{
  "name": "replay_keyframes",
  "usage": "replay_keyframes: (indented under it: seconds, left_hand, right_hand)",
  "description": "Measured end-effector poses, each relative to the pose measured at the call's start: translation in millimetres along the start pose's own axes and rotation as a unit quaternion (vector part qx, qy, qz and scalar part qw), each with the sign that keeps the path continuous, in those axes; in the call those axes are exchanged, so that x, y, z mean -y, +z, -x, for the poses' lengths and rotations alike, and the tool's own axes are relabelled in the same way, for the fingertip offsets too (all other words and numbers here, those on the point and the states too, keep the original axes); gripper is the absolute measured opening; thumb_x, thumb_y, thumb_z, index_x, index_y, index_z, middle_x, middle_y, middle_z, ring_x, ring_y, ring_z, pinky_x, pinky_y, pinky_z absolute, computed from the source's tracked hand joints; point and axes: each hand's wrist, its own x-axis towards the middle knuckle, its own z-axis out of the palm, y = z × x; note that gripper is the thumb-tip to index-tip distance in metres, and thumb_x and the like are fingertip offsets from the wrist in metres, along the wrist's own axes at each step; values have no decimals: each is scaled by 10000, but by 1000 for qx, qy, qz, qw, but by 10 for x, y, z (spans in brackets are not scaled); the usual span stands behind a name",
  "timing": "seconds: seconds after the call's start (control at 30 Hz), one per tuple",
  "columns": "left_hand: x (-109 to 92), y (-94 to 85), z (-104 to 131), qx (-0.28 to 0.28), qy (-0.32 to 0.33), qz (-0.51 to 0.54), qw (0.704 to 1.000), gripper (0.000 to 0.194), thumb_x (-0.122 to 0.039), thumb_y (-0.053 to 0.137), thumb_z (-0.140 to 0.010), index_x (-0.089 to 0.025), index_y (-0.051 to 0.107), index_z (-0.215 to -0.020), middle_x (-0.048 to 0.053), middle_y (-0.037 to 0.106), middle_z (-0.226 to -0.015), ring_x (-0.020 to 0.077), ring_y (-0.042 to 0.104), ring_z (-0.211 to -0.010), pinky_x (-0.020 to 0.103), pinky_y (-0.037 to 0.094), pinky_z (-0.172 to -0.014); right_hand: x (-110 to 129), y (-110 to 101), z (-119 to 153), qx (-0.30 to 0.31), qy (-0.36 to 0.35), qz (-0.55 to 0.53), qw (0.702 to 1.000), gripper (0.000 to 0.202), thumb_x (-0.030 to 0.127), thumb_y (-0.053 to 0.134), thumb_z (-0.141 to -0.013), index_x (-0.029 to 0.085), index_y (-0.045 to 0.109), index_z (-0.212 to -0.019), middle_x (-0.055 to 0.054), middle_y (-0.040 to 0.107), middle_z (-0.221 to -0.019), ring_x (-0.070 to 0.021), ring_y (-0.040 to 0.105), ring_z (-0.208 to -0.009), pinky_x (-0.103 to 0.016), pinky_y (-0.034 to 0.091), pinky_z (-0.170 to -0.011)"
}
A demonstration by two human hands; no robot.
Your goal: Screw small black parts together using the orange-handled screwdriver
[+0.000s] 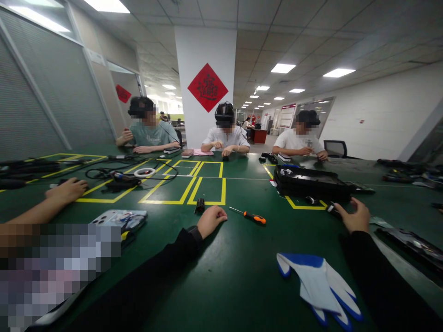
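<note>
My left hand (pixel 212 220) rests on the green table, its fingers curled together with nothing seen in them. Just beyond its knuckles stands a small black part (pixel 200 206). To its right lies a screwdriver (pixel 255 217) with an orange and black handle, its shaft pointing toward the hand. My right hand (pixel 355 216) is at the near right of a long black plastic housing (pixel 308 182). Thumb and fingers are around a small black piece (pixel 332 210) with a pale marking; the palm side is partly hidden. A small dark part (pixel 312 200) lies close by.
A white and blue glove (pixel 320 281) lies between my forearms. Yellow tape (pixel 183 201) marks boxes on the table (pixel 242 272). Cables (pixel 114 173) lie at the left, near another person's hand (pixel 69 189). Black parts (pixel 415 244) sit at the right. Three people sit across.
</note>
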Motion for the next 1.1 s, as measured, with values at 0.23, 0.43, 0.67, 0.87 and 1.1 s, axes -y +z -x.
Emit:
replay_keyframes:
  seconds: [0.23,0.43,0.67,0.87,1.1]
  left_hand:
    - [-8,58,-43,59,28,-161,985,161,-246,483,-779,-130,580,-725,57,547,-777,158,499,-772,272,380,-722]
    - [-65,41,42,27,77,-175,981,156,-210,402,-826,-135,528,-774,58,524,-827,151,485,-794,281,387,-739]
    - [-88,26,15,-14,51,-96,994,69,-207,479,-780,-166,527,-805,11,554,-758,125,504,-713,247,402,-665]
    - [-42,43,4,-53,45,-9,998,139,-130,505,-738,-163,553,-864,16,592,-783,114,554,-717,246,437,-689]
    - [-67,33,24,-36,21,53,998,145,-201,524,-741,-173,565,-877,0,611,-716,111,580,-669,236,449,-669]
  right_hand:
    - [738,158,181,-20,-206,92,974,368,260,475,-756,167,479,-1112,-108,463,-1165,-268,364,-1104,-425,279,-914]
    - [120,403,151,149,-60,251,954,358,152,423,-707,174,591,-1022,-137,520,-1073,-308,457,-979,-452,333,-792]
    - [-490,404,-153,158,-48,214,963,499,171,476,-667,229,481,-1163,-104,554,-1040,-305,518,-918,-415,384,-725]
    - [-629,451,-203,112,-53,77,989,497,284,581,-622,161,512,-1098,-104,570,-956,-288,543,-880,-396,411,-704]
    - [-587,365,-127,87,-37,90,991,602,434,652,-549,154,531,-1068,-115,565,-947,-287,527,-872,-405,411,-710]
